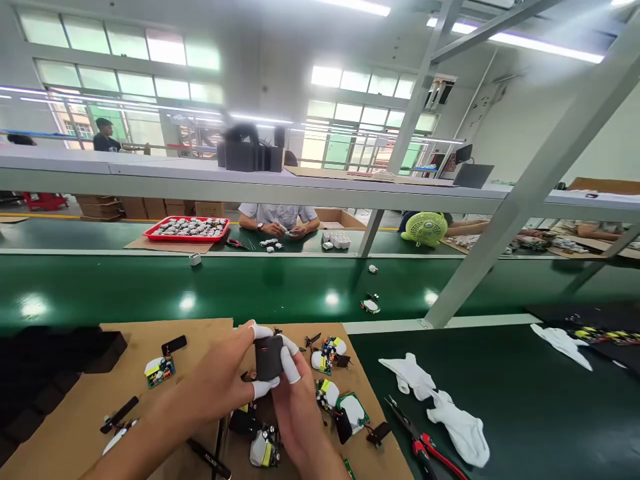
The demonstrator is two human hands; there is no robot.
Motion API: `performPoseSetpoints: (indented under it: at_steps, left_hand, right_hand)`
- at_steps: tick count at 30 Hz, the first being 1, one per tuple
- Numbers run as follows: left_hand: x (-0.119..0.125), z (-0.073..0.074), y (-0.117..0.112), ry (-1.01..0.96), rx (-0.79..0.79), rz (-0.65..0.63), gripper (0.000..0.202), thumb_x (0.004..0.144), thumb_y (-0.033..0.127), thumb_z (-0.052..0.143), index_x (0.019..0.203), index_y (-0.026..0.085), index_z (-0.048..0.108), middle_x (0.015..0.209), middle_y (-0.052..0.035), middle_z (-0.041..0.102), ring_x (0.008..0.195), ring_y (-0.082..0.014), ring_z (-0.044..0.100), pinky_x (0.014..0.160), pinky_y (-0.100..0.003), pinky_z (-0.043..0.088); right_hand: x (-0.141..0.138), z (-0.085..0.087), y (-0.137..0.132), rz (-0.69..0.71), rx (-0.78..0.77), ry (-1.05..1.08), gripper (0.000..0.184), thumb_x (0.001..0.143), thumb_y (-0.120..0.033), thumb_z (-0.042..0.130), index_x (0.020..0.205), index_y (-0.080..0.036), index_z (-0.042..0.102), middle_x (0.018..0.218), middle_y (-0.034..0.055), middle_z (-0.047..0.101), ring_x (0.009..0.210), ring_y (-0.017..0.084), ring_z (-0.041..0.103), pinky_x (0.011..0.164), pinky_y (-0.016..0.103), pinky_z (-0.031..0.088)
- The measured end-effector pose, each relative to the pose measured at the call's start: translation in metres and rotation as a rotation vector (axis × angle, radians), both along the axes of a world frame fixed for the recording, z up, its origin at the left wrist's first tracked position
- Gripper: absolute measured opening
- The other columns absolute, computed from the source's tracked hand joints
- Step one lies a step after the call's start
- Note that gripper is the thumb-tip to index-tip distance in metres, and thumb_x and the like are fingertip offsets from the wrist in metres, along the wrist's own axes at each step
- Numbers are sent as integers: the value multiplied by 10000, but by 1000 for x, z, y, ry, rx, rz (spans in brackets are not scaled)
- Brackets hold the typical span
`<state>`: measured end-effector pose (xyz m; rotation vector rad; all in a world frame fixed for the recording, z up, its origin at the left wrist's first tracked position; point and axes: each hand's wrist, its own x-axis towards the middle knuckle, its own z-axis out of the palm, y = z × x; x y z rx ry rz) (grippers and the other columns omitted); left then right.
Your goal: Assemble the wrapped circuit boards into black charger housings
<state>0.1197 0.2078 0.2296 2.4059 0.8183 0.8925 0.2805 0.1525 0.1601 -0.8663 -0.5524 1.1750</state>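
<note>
A small black box-shaped plastic housing (269,358) is held up over the cardboard, gripped from both sides. My left hand (220,370) pinches its left side, with white finger cots on the thumb and fingertip. On the right, my right hand (300,407) closes its white-capped fingers on the same housing. Below and around the hands lie circuit boards with white and yellow parts, among them one board (263,447) near my right wrist and another (354,412) further right. A separate circuit board (160,371) rests to the left beside a black plastic piece (174,345).
Stacked black housings (55,380) stand at the left. Red-handled pliers (417,437) and white gloves (457,427) lie at the right. Beyond the green conveyor (150,287), a co-worker's hands (285,230) handle a small part near a red tray (150,233). A metal post (505,220) slants upward.
</note>
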Motion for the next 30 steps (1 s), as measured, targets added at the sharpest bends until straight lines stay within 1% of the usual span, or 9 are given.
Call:
performPoseSetpoints:
  at_steps: [2,5,7,11,16,19,23,27,30]
  left_hand:
    - [-3,-7,5,39,8,20,433,834,147,802,1226,268,662,1196,-61,829,1067,-287,822,906,-387,662]
    - [-1,-21,7,107,31,81,436,749,75,736,1129,254,616,1081,-65,802,937,-309,796,775,-389,617]
    - [3,-29,5,141,49,121,417,714,57,689,1057,261,565,1039,-70,781,889,-322,772,735,-389,575]
    - [8,-39,-2,169,73,161,363,742,82,656,942,298,442,992,-59,751,852,-322,747,722,-375,522]
    - [3,-41,-6,184,72,183,421,702,74,653,925,309,384,980,-45,728,831,-305,720,698,-350,470]
    - [-1,-42,-9,196,63,176,427,694,71,650,923,309,381,972,-37,717,826,-298,715,691,-345,461]
    - [-6,-46,-12,203,41,163,426,682,64,636,926,309,387,936,-21,709,794,-289,727,666,-338,462]
    - [-14,-51,-14,191,0,155,344,761,120,638,970,305,436,928,-30,725,803,-304,749,678,-357,511]
    - [-18,-52,-16,169,-46,129,291,815,186,672,999,298,476,971,-52,761,839,-310,771,712,-378,563]
  right_hand:
    - [0,-3,1,-64,4,-101,581,821,-630,1004,1257,-297,810,1287,80,861,1170,305,818,937,402,687]
    - [-2,-7,0,-166,1,-289,558,786,-493,1031,1252,-289,799,1147,69,855,1028,297,838,874,404,702]
    - [-4,-10,-2,-224,5,-424,492,794,-440,1011,1219,-281,820,1138,71,842,990,292,833,882,419,706]
    - [-6,-13,-7,-315,52,-662,322,874,-438,933,1144,-277,863,1124,83,839,1013,305,809,933,463,688]
    - [-6,-10,-11,-375,154,-836,258,970,-415,850,1214,-337,875,1263,80,832,1256,335,748,1176,555,586]
    - [-7,-12,-14,-372,181,-836,237,987,-397,835,1216,-350,875,1264,71,830,1252,318,755,1177,538,593]
    - [-8,-16,-15,-380,140,-719,224,954,-416,872,1150,-307,869,1206,85,848,1179,310,790,1126,514,635]
    - [-8,-13,-12,-310,72,-507,344,944,-486,887,1193,-266,800,1196,108,872,1085,289,844,1032,467,695]
    - [-4,-6,-9,-249,39,-364,442,905,-553,913,1205,-268,759,1138,97,883,1049,275,845,995,431,696]
